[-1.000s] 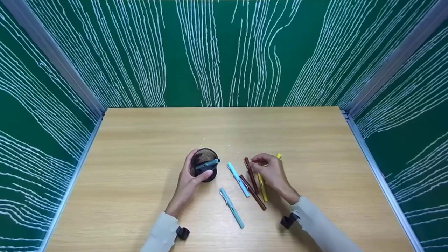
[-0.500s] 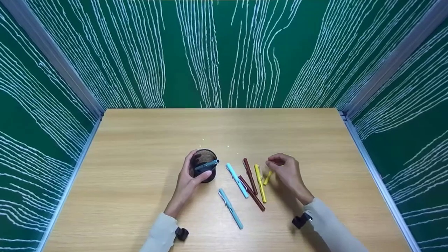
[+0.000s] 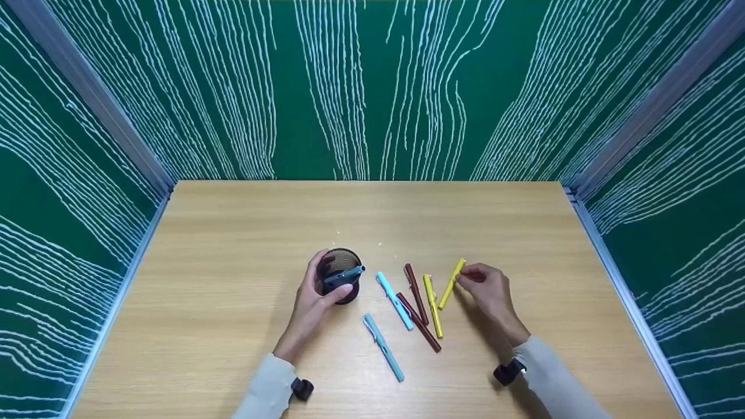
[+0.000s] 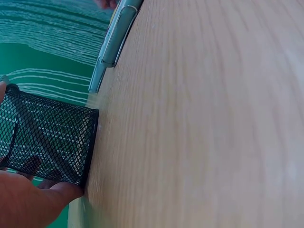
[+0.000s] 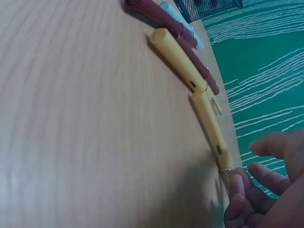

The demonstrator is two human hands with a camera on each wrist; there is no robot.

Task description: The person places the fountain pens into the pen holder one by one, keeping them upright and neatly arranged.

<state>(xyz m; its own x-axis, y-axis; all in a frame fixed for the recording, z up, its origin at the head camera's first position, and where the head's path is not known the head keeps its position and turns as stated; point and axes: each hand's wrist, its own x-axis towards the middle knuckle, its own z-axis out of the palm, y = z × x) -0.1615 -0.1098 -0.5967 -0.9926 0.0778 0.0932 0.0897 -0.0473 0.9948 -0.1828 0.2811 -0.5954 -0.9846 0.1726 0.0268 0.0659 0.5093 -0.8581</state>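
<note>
Since the earlier frame, the right hand [image 3: 489,291] has slid rightward off the pen cluster, and a second yellow pen [image 3: 451,283] that it half covered now lies in plain sight, slanted, with the curled fingertips pinching its upper end just right of frame centre in the head view. Left of it lie another yellow pen [image 3: 432,305], two dark red pens [image 3: 417,294] crossing low, and two light blue pens [image 3: 394,300], one of them lower down toward the bottom centre; all are slim, smooth plastic barrels with clips, spread on the pale wood-grain table [image 3: 233,244]. Left of centre, the left hand [image 3: 311,302] wraps thumb and fingers round a black wire-mesh pen cup [image 3: 340,273], a round cylinder standing upright, with a dark blue-grey pen [image 3: 344,274] leaning across its mouth. Green walls with wavy white lines close in the table. From the left wrist, the mesh cup [image 4: 47,142] fills the lower left of the frame, its woven wire see-through, with the palm [image 4: 28,202] pressed against it; a light blue pen with a metal clip [image 4: 111,45] lies at the upper left. From the right wrist, the yellow pen [image 5: 209,126] runs toward the lower right, where bent fingertips [image 5: 237,190] nip its end; the other yellow pen [image 5: 178,59] and the dark red ones [image 5: 161,16] sit toward the top.
</note>
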